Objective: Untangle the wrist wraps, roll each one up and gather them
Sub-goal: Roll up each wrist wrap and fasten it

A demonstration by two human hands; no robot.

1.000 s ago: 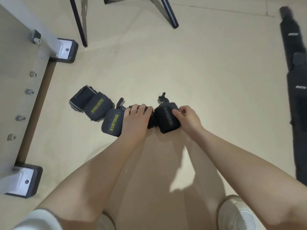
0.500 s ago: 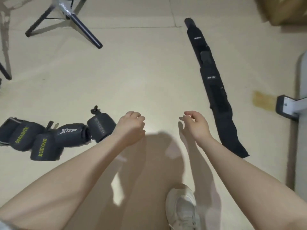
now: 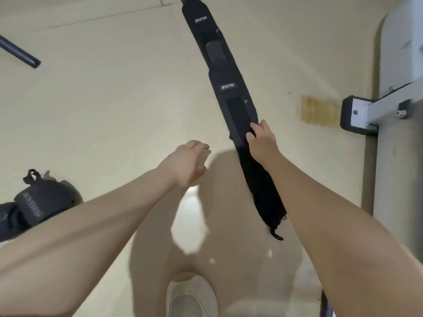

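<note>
Far left, low on the floor: rolled wraps, dark, bunched together, partly cut by the frame edge and partly behind the left forearm; the nearest roll has grey lettering on its side & a small loop sticking up at its top. Upper left: a dark tripod leg lies angled on the floor, well apart from the wraps. Centre: left hand hovers over the floor w/ fingers loosely curled, holding nothing, not touching any wrap; it's blurred, so finger detail is unclear. Below it, a bright patch of light sits inside the person's shadow, & a white shoe shows at the bottom edge. Right of centre: long black wrap lies flat & unrolled, running from the top edge diagonally down toward the right forearm; two small logo patches on it, a frayed lower end w/ a small loop on the floor. Right hand is on this wrap about mid-length, fingers bent over its right edge, thumb on top — looks like a grip on the strap, though the underside contact is hidden. Further right: a yellowish mark on the floor, then a metal frame w/ a black end cap & bolts, near the wrap but not touching it.
</note>
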